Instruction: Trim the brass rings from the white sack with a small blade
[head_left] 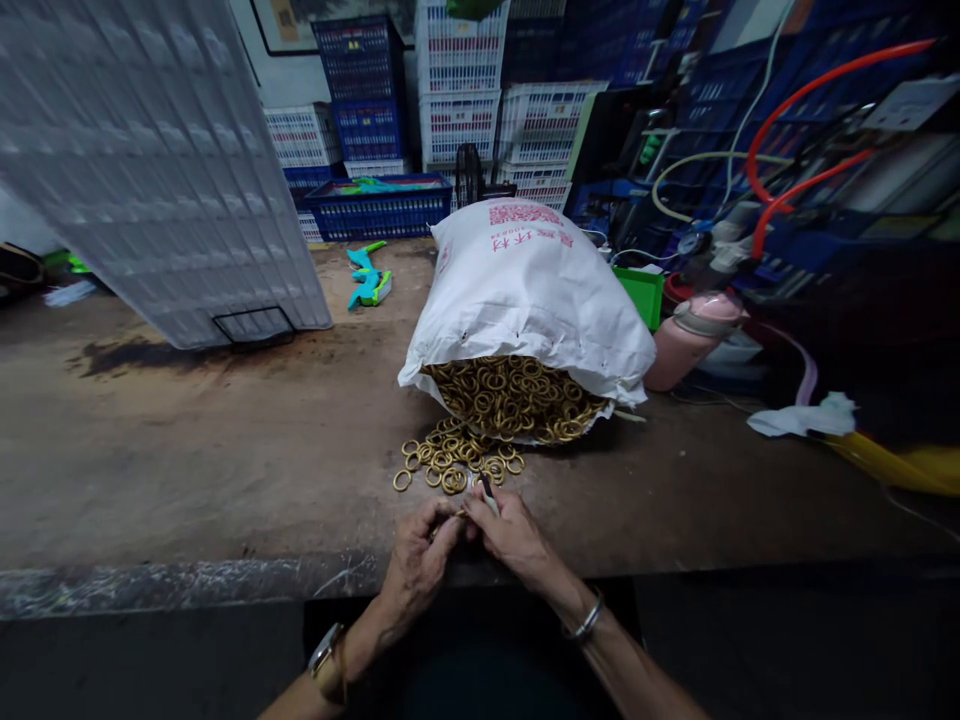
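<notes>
A white woven sack lies on its side on the workbench, its open mouth towards me. Gold-coloured metal rings fill the mouth, and a loose pile of rings has spilled out in front. At the bench's near edge, my left hand is closed, pinching a gold-coloured ring that is mostly covered by fingers. Close against it, my right hand is closed around a small slim tool with a dark end and a pale part; its exact kind is unclear. Both hands meet just short of the ring pile.
A tall translucent ribbed plastic panel stands at the left. Turquoise and green plastic pieces lie behind it. Blue and white crates are stacked at the back. A pink bottle, a green tray and orange hoses occupy the right.
</notes>
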